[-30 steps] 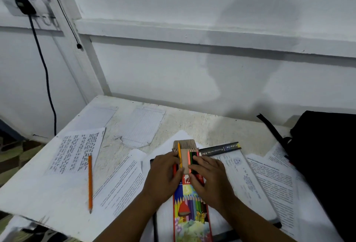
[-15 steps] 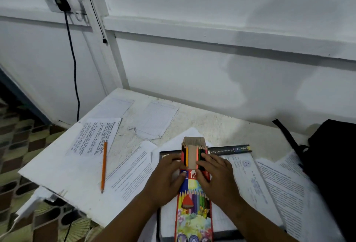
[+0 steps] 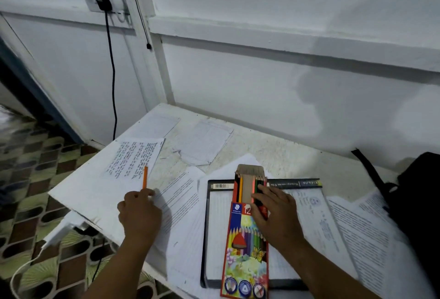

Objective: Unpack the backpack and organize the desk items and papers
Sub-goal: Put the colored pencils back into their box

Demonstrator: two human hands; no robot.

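Backpack [image 3: 421, 205]: 1, black, at the right edge of the bench [image 3: 273, 155], 1 strap trailing toward the wall. Pencil box [image 3: 246, 239]: 1, flap open, lying lengthwise on 1 dark-framed folder [image 3: 309, 222]; coloured pencil ends show at its open far end, too crowded to count. Loose pencil [image 3: 144, 177]: 1, orange, on the left part of the bench, its far end over a handwritten sheet [image 3: 133, 159].

Right hand [image 3: 276, 215] lies flat on the box, fingers [image 3: 260, 190] straight and close together, tips on the exposed pencils. Left hand [image 3: 140, 213] is at the near end of the loose pencil, fingers curled; thumb and forefinger appear to pinch it, contact partly hidden.

Sheets: 1 handwritten at left, 2 faint ones farther back, 1 printed sheet [image 3: 181, 198] between the hands, at least 2 printed sheets right of the folder, beside the backpack. Wall socket [image 3: 102, 1]: 1 black plug, 1 cable hanging down.
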